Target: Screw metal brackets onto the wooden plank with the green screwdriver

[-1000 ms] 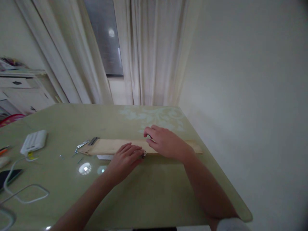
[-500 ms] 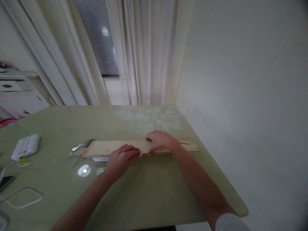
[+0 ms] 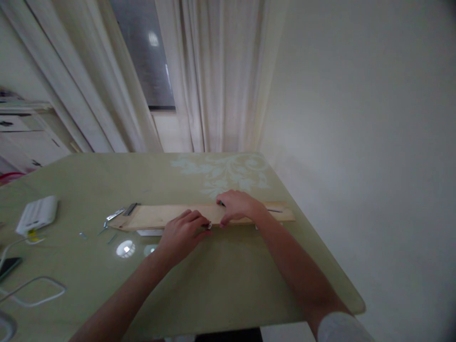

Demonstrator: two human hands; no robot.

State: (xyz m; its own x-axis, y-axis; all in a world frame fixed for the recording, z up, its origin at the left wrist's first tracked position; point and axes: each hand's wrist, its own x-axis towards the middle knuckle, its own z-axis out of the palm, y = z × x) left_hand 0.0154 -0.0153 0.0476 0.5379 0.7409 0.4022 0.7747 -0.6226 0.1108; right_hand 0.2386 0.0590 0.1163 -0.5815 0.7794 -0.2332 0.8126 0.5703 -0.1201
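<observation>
A long pale wooden board [image 3: 160,216] lies across the green table [image 3: 221,280]. My left hand [image 3: 181,232] rests on the board's near edge with its fingers curled around a small metal piece [image 3: 209,225]. My right hand [image 3: 237,207] is closed on a thin dark tool [image 3: 274,210], a screwdriver by the look of it, whose shaft lies along the board to the right. The two hands almost touch at the board's middle.
Small metal brackets [image 3: 116,215] and loose screws [image 3: 82,235] lie at the board's left end. Further left are a white power bank [image 3: 36,213], a white cable [image 3: 32,289] and a dark phone [image 3: 7,267]. Curtains and a window stand behind; the table's right edge is close.
My right hand has closed from a loose spread into a grip on the thin tool and drawn a little toward the left hand. The view has shifted slightly; the board has stayed put.
</observation>
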